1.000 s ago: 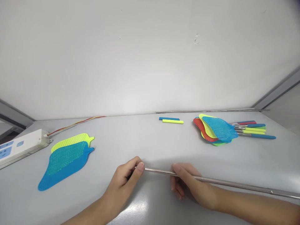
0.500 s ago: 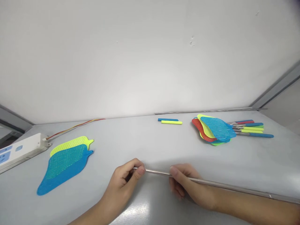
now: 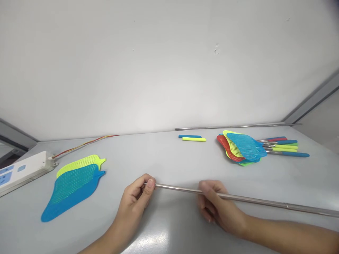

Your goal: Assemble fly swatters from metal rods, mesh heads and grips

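Fingers [image 3: 149,185] of our left hand [image 3: 131,203] pinch the end of a steel rod [image 3: 246,199], our right hand [image 3: 219,208] closed around it, fly swatters [image 3: 245,148] at two o'clock.

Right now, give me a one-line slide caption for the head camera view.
Left hand and right hand grip a metal rod over a grey table, fly swatters lying beyond.

Silver steel rod [image 3: 180,188]; fine grid mesh on the blue fly swatter [image 3: 66,206] and the lime-yellow one [image 3: 79,162] beneath; red, lime and blue mesh in the far stack of swatters [image 3: 245,146]; twisted red-and-yellow wire [image 3: 84,143]; pale grey desk [image 3: 164,158].
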Demonstrator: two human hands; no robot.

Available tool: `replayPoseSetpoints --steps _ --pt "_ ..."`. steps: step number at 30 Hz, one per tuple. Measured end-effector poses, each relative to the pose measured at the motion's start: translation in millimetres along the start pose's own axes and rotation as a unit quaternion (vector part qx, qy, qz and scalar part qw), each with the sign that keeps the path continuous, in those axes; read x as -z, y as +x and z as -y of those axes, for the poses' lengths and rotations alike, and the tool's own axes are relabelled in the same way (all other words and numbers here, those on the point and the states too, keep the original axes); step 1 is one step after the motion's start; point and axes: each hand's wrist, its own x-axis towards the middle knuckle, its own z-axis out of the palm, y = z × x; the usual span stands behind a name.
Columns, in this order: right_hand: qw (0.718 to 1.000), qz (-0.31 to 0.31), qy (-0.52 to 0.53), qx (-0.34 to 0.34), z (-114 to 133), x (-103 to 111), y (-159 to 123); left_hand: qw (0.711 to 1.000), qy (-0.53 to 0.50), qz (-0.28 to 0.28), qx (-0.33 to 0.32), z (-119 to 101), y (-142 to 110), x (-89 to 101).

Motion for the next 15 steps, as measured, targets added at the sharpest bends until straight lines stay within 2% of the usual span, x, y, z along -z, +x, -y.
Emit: replayPoseSetpoints --steps 3,5,10,15 --pt "0.995 -0.037 0.076 0.058 1.5 -0.1 -1.6 1.000 -0.014 0.000 0.005 1.1 -0.4 0.4" --pt "0.989 -0.072 0.111 0.071 4.8 -1.4 -1.4 1.000 -0.022 0.000 0.010 1.2 -1.6 0.9" --pt "0.984 -0.127 0.126 0.021 8.2 -3.7 3.9 0.999 0.033 -0.004 -0.027 -2.5 -1.7 1.2" --pt "0.976 -0.145 0.161 0.017 6.4 -3.3 7.9 0.984 0.143 0.032 -0.101 -1.2 -0.6 0.8"
